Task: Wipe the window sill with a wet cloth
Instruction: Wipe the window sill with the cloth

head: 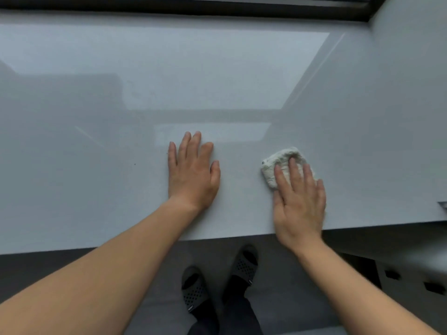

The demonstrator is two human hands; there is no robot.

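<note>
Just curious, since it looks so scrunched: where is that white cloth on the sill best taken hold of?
Probably the bunched far end of the cloth, from above. The right hand lies flat over its near half, leaving only that rumpled end free, and it sits low on the window sill.

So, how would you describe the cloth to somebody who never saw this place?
Find the wide pale grey window sill. Toward its front right, the right hand presses flat on a small bunched cloth. It is the only off-white, rough-textured thing there; the left hand rests on bare sill.
</note>
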